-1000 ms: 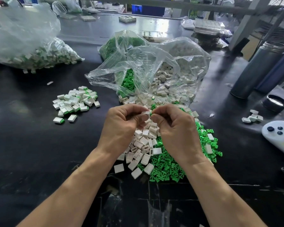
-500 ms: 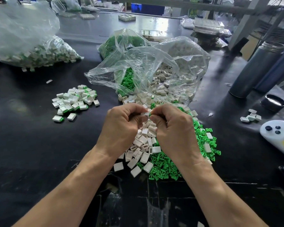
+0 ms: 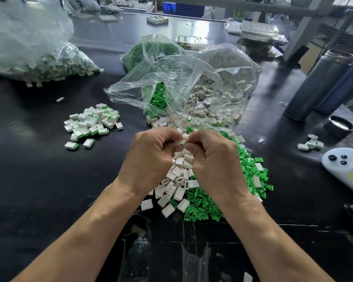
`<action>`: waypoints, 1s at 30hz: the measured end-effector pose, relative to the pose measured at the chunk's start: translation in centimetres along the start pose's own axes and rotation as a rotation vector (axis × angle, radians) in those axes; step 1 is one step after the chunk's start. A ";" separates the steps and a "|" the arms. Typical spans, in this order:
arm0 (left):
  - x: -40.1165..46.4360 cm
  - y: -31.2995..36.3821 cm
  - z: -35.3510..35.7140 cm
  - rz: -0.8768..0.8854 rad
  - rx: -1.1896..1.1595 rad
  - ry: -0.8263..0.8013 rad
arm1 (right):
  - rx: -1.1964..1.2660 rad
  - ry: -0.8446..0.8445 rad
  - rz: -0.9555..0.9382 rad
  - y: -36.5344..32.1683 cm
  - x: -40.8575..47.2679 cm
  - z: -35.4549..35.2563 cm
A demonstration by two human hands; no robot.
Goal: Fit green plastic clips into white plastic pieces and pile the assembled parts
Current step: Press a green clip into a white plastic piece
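My left hand [image 3: 151, 157] and my right hand [image 3: 214, 159] meet above the loose parts. The left fingers pinch a small white plastic piece [image 3: 180, 142]; the right fingertips press against its right end, where a sliver of green shows. What the right fingers hold is mostly hidden. Below the hands lies a heap of white pieces [image 3: 176, 180] and, to its right, a spread of green clips [image 3: 247, 169]. A pile of assembled white-and-green parts [image 3: 92, 125] sits to the left on the black table [image 3: 39, 180].
An open clear bag [image 3: 192, 88] spilling green clips and white pieces lies behind the hands. Another bag of assembled parts [image 3: 39, 66] is at far left. Two metal cylinders [image 3: 318, 86], a black lid [image 3: 339, 125], a few white pieces [image 3: 311, 144] and a white device [image 3: 344, 161] stand right.
The hands have stayed together over the heap. The white piece between the fingertips now shows more plainly, with the right fingers pushed closer against it.
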State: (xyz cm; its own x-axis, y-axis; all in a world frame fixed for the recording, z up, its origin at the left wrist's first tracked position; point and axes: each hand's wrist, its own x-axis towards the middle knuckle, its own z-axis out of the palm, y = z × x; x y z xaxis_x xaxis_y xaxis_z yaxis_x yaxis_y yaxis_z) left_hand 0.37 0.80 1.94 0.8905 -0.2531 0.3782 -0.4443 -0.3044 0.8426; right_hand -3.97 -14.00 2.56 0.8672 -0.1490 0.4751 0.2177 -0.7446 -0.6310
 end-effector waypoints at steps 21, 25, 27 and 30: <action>0.5 -0.7 0.4 -0.160 -0.345 0.057 | 0.946 -0.001 0.473 1.2 1.0 -0.2; 0.5 -0.5 0.5 -0.183 -0.382 0.031 | 0.832 0.005 0.398 1.0 0.8 0.1; 0.4 -0.5 0.4 -0.182 -0.383 0.020 | 0.777 -0.003 0.372 1.1 0.7 0.1; 0.4 -0.5 0.4 -0.183 -0.375 0.012 | 0.719 -0.013 0.342 1.2 0.6 0.2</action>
State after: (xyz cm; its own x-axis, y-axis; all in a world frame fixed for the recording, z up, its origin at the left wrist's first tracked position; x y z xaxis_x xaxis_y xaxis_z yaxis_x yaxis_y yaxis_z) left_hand 0.92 0.53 1.53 0.9536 -0.2141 0.2116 -0.2138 0.0132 0.9768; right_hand -3.09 -14.87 2.02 0.9424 -0.2825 0.1789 0.1701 -0.0557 -0.9839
